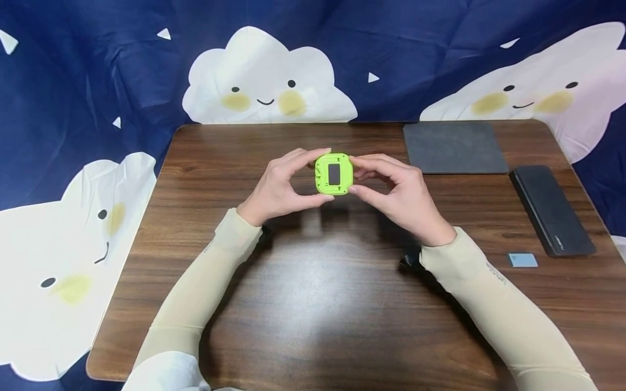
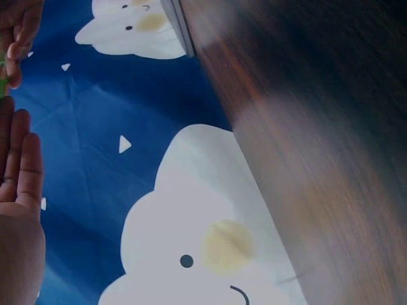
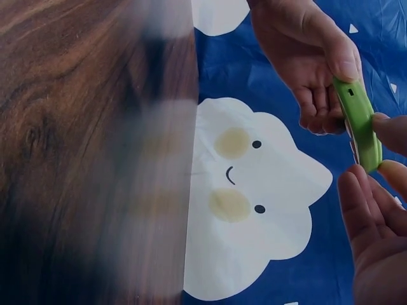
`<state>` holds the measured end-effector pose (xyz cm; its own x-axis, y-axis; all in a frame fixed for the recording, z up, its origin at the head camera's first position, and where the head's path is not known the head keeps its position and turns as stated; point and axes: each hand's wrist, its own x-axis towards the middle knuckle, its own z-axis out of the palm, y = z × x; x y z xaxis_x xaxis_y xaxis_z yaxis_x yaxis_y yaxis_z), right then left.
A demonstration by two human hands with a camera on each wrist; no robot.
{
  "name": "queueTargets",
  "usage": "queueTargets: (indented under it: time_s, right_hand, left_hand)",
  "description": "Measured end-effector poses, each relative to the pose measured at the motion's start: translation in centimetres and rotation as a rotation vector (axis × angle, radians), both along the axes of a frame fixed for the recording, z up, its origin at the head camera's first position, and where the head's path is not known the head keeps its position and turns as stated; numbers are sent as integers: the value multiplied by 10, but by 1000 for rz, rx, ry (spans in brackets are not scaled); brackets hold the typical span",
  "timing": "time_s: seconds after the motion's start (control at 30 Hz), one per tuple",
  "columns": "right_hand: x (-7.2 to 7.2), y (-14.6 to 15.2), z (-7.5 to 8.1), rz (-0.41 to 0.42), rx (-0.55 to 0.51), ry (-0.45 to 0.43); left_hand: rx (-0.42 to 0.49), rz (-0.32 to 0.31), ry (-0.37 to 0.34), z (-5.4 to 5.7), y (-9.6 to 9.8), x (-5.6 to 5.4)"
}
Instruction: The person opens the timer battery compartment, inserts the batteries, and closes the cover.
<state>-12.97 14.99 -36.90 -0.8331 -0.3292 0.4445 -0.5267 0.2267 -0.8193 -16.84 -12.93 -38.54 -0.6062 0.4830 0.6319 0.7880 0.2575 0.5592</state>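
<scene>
A small lime-green plastic case (image 1: 348, 175) shaped like a rounded square is held up above the table between both hands. A dark rectangle sits in the middle of the face seen in the head view. My left hand (image 1: 280, 187) grips it at its top and bottom edges, with forefinger above and thumb below. At its right side, my right hand (image 1: 403, 198) pinches the edge between thumb and fingers. The right wrist view shows the green case (image 3: 360, 121) edge-on, with a small dark slot in its side. Only a green sliver shows in the left wrist view.
On the wooden table (image 1: 313, 304), a dark grey flat mat (image 1: 455, 146) lies at the back right. A black oblong case (image 1: 552, 212) and a small light-blue block (image 1: 523, 260) lie nearer on the right. A blue cloud-patterned cloth (image 1: 391, 43) hangs behind.
</scene>
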Motion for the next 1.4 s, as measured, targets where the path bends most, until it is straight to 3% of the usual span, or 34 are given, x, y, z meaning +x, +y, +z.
queueTargets:
  time_s: [0.37, 0.63, 0.83, 1.4]
  right_hand:
    - [-1, 2, -4, -31, 58, 71]
    - [1, 1, -5, -89, 128, 194]
    - [3, -2, -7, -110, 179, 300]
    - [6, -3, -6, -99, 250, 401]
  left_hand:
    - [11, 13, -44, -3, 2, -1]
    - [23, 71, -106, 0, 2, 0]
    - [23, 78, -112, 0, 3, 2]
    - [36, 65, -122, -3, 7, 3]
